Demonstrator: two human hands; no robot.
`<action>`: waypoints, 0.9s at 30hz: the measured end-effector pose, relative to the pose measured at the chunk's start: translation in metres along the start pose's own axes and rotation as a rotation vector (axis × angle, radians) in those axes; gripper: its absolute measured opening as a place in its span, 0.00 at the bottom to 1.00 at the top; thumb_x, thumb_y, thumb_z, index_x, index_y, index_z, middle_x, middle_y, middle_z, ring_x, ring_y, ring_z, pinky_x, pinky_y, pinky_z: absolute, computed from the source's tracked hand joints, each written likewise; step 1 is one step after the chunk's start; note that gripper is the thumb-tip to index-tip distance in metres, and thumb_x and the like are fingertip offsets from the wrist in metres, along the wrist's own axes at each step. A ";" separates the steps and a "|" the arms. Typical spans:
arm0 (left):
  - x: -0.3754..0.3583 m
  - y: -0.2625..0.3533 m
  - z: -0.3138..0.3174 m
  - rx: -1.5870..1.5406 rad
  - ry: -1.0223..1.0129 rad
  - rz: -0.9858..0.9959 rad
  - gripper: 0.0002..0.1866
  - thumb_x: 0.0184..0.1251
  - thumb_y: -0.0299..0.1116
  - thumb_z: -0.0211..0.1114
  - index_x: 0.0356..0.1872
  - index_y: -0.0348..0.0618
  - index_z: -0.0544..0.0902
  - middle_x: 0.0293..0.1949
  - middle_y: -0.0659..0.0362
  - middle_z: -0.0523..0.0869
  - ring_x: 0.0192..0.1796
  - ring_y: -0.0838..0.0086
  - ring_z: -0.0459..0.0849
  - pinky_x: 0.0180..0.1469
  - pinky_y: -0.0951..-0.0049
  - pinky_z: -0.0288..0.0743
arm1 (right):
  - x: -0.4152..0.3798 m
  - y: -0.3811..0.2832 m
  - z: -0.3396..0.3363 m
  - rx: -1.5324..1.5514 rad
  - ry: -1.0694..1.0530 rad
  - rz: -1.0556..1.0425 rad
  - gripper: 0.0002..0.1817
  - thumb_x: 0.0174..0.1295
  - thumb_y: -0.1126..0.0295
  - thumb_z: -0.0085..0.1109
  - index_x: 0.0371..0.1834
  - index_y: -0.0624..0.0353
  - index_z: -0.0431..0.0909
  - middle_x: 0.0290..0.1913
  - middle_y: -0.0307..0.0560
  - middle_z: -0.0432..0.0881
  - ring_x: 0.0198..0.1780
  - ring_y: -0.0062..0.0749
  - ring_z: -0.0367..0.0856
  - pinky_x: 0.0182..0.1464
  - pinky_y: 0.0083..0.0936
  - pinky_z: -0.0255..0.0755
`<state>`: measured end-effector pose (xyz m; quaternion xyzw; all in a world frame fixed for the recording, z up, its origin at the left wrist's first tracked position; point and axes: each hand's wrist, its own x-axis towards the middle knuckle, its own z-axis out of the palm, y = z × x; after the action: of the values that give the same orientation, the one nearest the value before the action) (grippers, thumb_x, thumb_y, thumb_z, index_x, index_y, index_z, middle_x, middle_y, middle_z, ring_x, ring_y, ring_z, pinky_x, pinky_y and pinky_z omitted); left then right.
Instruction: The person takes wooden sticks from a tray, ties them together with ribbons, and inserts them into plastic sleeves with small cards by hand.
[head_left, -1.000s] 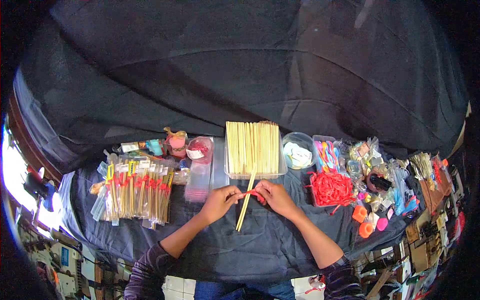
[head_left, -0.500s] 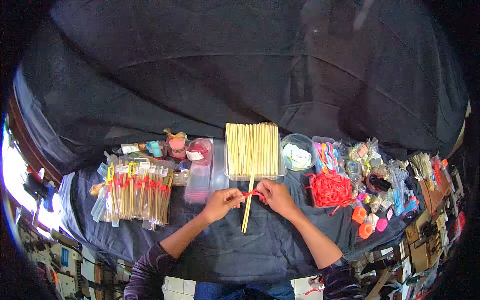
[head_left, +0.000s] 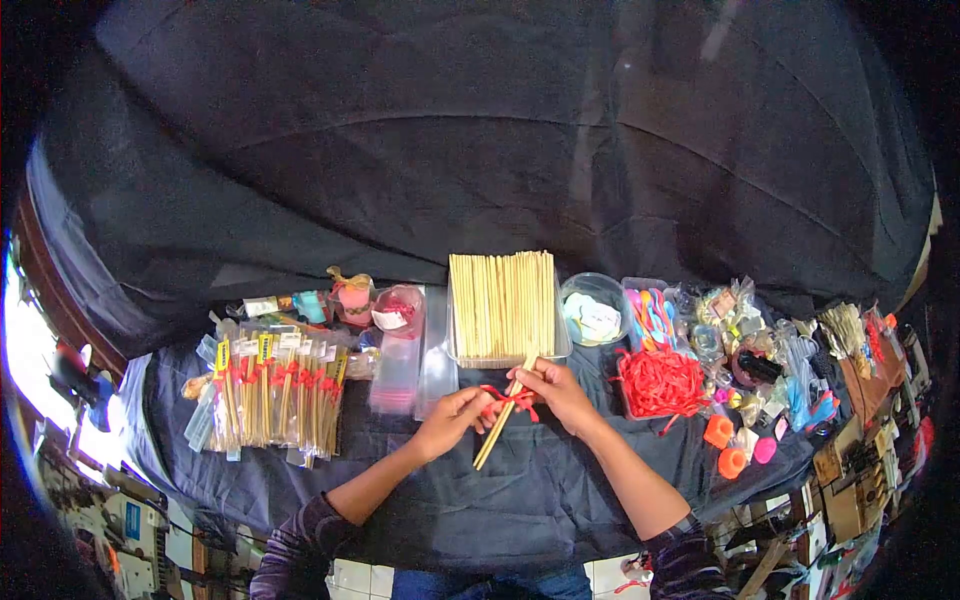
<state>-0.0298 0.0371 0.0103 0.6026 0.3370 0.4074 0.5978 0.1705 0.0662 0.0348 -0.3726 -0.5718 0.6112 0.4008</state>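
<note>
A pair of wooden chopsticks (head_left: 486, 452) slants between my two hands, with a red ribbon (head_left: 528, 408) tied round the middle in a bow shape. My right hand (head_left: 562, 398) pinches the upper part of the chopsticks between thumb and fingers. On the other side, my left hand (head_left: 452, 424) is closed at the ribbon, its fingertips against the ribbon's left part and close to the sticks. Just beyond my hands stands a clear tub (head_left: 470, 362) packed with upright chopsticks (head_left: 502, 305). A heap of cut red ribbons (head_left: 662, 382) fills a box to the right.
Bagged chopsticks with red bows (head_left: 280, 395) lie at the left. Clear plastic sleeves (head_left: 400, 370) and a round tub (head_left: 398, 310) sit left of centre. A bowl of pale labels (head_left: 594, 315), colourful spoons (head_left: 652, 308) and orange pieces (head_left: 732, 462) are at the right.
My right hand has moved from the ribbon to the upper chopsticks. The sticks have tilted further, and the ribbon's loose right end now hangs free.
</note>
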 end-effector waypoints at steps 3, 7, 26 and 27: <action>0.001 -0.004 -0.012 0.011 0.165 0.047 0.11 0.70 0.36 0.50 0.38 0.39 0.76 0.27 0.62 0.78 0.29 0.82 0.76 0.29 0.81 0.70 | -0.002 -0.005 -0.006 0.051 0.034 0.020 0.13 0.65 0.64 0.49 0.44 0.62 0.73 0.33 0.41 0.79 0.30 0.20 0.78 0.34 0.16 0.73; -0.003 0.009 -0.039 0.521 0.459 0.135 0.06 0.64 0.31 0.56 0.38 0.41 0.76 0.30 0.57 0.78 0.36 0.75 0.78 0.36 0.74 0.70 | -0.004 -0.010 -0.013 0.121 0.091 0.027 0.13 0.64 0.63 0.50 0.43 0.63 0.73 0.32 0.43 0.79 0.29 0.22 0.78 0.31 0.19 0.74; 0.002 0.018 -0.075 0.777 0.479 0.355 0.08 0.54 0.25 0.63 0.35 0.36 0.78 0.33 0.54 0.82 0.38 0.65 0.81 0.43 0.72 0.72 | -0.003 -0.008 -0.016 0.221 0.146 0.011 0.13 0.64 0.63 0.50 0.43 0.63 0.74 0.31 0.43 0.79 0.30 0.23 0.79 0.31 0.21 0.77; 0.003 0.020 -0.069 0.659 0.449 0.361 0.05 0.56 0.25 0.63 0.32 0.35 0.79 0.32 0.55 0.83 0.36 0.69 0.81 0.42 0.73 0.73 | -0.004 -0.010 -0.017 0.249 0.148 0.010 0.13 0.64 0.64 0.50 0.43 0.63 0.73 0.32 0.43 0.79 0.30 0.24 0.79 0.32 0.22 0.77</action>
<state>-0.0920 0.0690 0.0270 0.7068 0.4597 0.4972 0.2046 0.1878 0.0695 0.0436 -0.3669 -0.4586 0.6503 0.4819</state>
